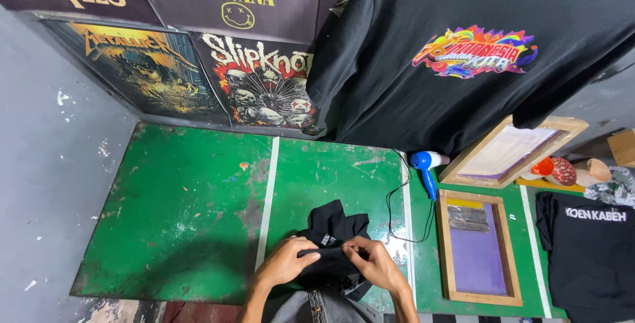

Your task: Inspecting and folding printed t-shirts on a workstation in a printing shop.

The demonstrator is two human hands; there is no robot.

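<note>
A crumpled black T-shirt (331, 230) lies at the near edge of the green table (192, 210). My left hand (288, 261) and my right hand (374, 260) both pinch its fabric near the collar, fingertips nearly touching. A small label shows on the cloth just above my fingers. The lower part of the shirt hangs off the table edge toward me.
A wooden screen-printing frame (477, 247) with purple mesh lies to the right, a blue hair dryer (425, 164) with a black cord behind it. Another frame (512, 151) leans at the back. A printed black shirt (592, 250) lies far right; more shirts hang on the wall.
</note>
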